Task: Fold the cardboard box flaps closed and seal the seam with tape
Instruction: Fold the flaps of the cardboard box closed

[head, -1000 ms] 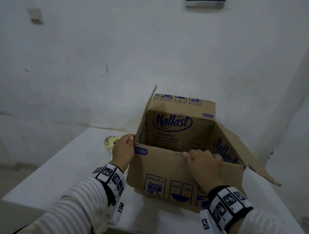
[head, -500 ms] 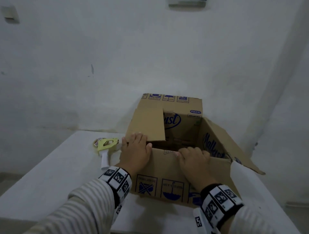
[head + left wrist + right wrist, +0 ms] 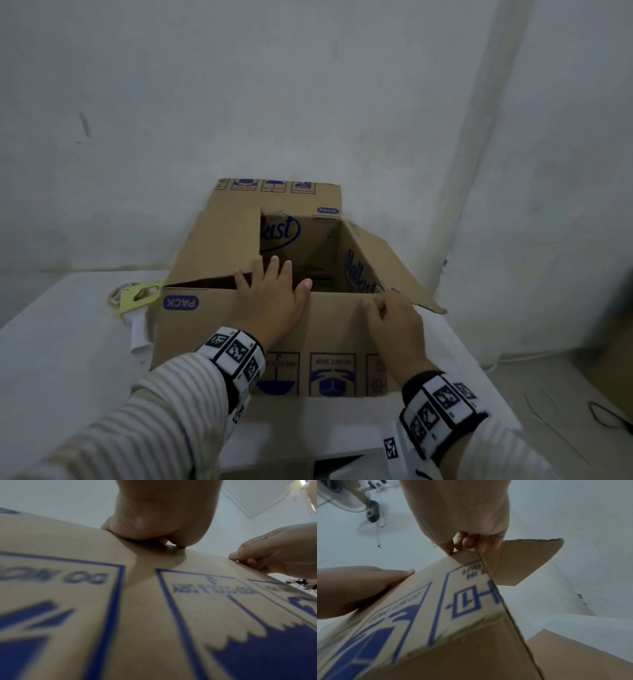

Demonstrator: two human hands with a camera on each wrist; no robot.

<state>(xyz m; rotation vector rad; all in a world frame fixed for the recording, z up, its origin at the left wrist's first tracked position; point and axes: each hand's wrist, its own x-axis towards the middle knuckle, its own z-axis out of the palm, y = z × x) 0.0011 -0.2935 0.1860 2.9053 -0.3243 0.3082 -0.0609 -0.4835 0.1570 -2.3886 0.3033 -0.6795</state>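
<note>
A brown cardboard box (image 3: 239,329) with blue print stands on the white table (image 3: 68,370). Its left flap (image 3: 222,246) lies folded over the opening. My left hand (image 3: 270,294) reaches over the near flap's top edge, its straight, spread fingers pressing that left flap; the palm (image 3: 154,531) rests on the edge. My right hand (image 3: 383,311) pinches the near flap's upper right corner (image 3: 467,557) between thumb and curled fingers (image 3: 467,542). The right flap (image 3: 387,270) hangs outward and the far flap (image 3: 277,195) stands upright. A yellow tape dispenser (image 3: 137,298) lies left of the box.
The box sits close to the white wall (image 3: 308,102) behind the table. More cardboard (image 3: 616,356) and a dark cable (image 3: 609,416) lie on the floor at the right. A fan (image 3: 351,500) shows in the right wrist view.
The left flap went from upright to folded over the opening under my left hand. My right hand slid right along the near flap's edge to its corner.
</note>
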